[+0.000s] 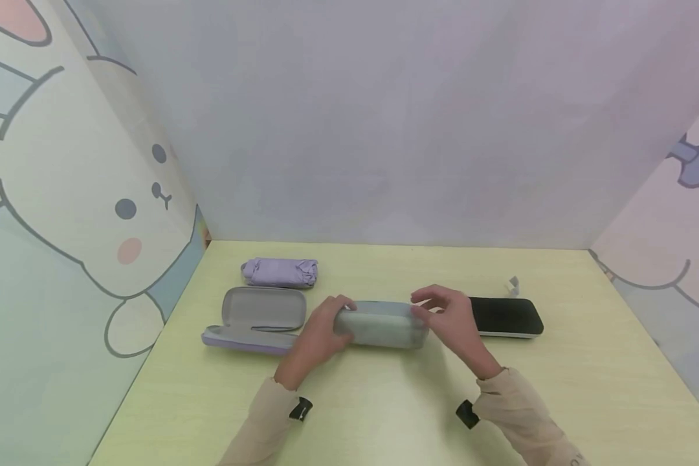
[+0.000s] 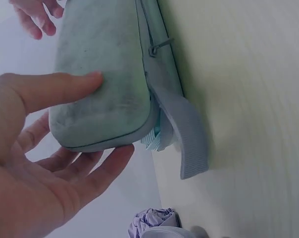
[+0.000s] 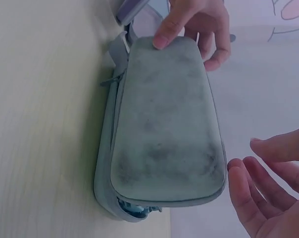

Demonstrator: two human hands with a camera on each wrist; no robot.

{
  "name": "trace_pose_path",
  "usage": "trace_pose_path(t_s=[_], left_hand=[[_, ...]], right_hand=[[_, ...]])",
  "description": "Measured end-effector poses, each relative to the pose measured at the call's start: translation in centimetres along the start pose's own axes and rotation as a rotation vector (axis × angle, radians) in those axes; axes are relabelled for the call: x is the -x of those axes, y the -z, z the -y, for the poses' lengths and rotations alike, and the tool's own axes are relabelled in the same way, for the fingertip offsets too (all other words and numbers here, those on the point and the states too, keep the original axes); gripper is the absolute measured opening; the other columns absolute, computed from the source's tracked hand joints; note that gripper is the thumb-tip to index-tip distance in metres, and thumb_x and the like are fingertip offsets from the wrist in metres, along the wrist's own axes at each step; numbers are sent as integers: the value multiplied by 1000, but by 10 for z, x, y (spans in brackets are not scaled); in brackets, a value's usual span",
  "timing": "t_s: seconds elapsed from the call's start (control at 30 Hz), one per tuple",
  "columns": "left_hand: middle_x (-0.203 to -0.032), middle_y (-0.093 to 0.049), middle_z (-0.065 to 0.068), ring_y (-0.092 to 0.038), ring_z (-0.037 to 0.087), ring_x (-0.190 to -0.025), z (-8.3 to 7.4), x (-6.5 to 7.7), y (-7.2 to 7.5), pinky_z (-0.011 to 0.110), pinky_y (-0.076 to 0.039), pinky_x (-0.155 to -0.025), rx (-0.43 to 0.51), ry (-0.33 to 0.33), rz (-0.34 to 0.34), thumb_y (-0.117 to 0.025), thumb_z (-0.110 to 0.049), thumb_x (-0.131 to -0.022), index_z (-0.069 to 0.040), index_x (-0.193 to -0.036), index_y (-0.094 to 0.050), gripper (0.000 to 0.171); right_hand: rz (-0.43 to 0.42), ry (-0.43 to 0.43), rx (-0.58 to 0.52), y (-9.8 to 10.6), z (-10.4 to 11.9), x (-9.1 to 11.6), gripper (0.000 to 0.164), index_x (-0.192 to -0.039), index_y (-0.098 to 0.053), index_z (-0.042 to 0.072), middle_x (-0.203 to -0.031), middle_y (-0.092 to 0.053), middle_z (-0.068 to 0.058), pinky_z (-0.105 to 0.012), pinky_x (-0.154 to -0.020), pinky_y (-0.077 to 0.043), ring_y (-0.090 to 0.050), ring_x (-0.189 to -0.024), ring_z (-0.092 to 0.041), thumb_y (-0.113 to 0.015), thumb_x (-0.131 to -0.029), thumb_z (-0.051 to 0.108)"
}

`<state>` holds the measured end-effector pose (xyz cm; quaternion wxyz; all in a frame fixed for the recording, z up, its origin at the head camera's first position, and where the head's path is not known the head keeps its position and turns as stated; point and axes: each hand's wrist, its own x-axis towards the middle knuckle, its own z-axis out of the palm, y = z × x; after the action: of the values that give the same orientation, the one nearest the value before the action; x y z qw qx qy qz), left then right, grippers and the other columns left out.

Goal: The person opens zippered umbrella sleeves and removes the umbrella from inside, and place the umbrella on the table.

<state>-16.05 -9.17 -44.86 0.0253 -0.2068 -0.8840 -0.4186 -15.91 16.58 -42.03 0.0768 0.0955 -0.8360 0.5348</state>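
A pale green zippered case (image 1: 384, 329), partly unzipped, stands on the table between my hands. Around its left end my left hand (image 1: 321, 333) grips it, thumb on the smudged lid (image 3: 164, 124) and fingers beneath the rim. In the left wrist view a zipper pull (image 2: 162, 45) and a grey fabric strap (image 2: 191, 139) hang at its side. Teal ruffled fabric (image 2: 150, 138) peeks from the gap under the lid. At the opposite end my right hand (image 1: 451, 318) has its fingers loosely bent, fingertips right at the lid's edge, holding nothing.
An opened lavender case with a grey lining (image 1: 263, 307) lies at the left. Behind it is a crumpled lavender fabric roll (image 1: 281, 273). A flat black-topped case (image 1: 505, 317) with a small grey tab (image 1: 514, 285) sits at the right. A pale wall (image 1: 384, 129) stands behind the table.
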Motion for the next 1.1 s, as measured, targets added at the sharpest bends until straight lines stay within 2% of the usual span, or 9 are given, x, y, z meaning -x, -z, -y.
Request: trace_pose_path(t_s=[0.2, 0.3, 0.43, 0.63, 0.83, 1.03, 1.1], left_hand=[[-93, -56, -1, -55, 16, -91, -2, 12, -5, 38, -47, -84, -43, -94, -63, -78, 2, -69, -15, -101, -58, 41], [-93, -57, -2, -55, 14, -89, -3, 18, -6, 35, -48, -82, -38, -119, -74, -78, 3, -70, -15, -99, -60, 38], [-96, -57, -2, -56, 13, -91, -6, 26, -6, 34, -49, -82, -15, -123, -63, -77, 1, -72, -14, -97, -64, 32], [-95, -60, -4, -58, 13, -92, -5, 38, -9, 32, -49, -84, 22, -123, -58, -79, 1, -69, -13, -93, -67, 30], [-90, -62, -5, -58, 10, -88, -2, 48, -15, 30, -49, -82, 62, -143, -53, -79, 4, -67, -11, -87, -68, 28], [-84, -63, -6, -58, 8, -82, 3, 57, -21, 30, -49, -82, 47, -195, -82, -80, 8, -63, -11, -81, -66, 30], [-83, -62, -6, -58, 8, -81, 4, 59, -23, 27, -50, -76, 48, -204, -90, -79, 10, -61, -11, -80, -65, 31]], right_hand=[[-1, 7, 71, 8, -12, -6, 17, -98, -71, 12, -92, -70, -3, -27, -63, -52, -64, -81, -15, -74, -81, 9], [-6, 0, 104, 10, -19, -8, 20, -99, -71, 14, -94, -69, 0, -27, -65, -52, -63, -84, -15, -75, -80, 10], [8, -29, 119, 8, -26, -10, 26, -103, -70, 12, -101, -68, -3, -30, -68, -53, -62, -91, -20, -77, -77, 8], [81, -77, 151, -1, -38, -12, 40, -112, -66, 8, -111, -64, -15, -43, -78, -52, -58, -101, -32, -79, -74, 8], [175, -93, 197, -13, -49, -13, 58, -121, -59, 1, -112, -60, -18, -45, -77, -51, -58, -97, -35, -83, -69, 8], [233, -33, 314, -22, -50, -16, 54, -118, -62, 1, -112, -58, -16, -42, -74, -50, -57, -93, -30, -81, -67, 6], [260, 7, 361, -23, -49, -17, 55, -117, -62, 1, -112, -57, -18, -43, -75, -49, -55, -94, -30, -81, -65, 6]])
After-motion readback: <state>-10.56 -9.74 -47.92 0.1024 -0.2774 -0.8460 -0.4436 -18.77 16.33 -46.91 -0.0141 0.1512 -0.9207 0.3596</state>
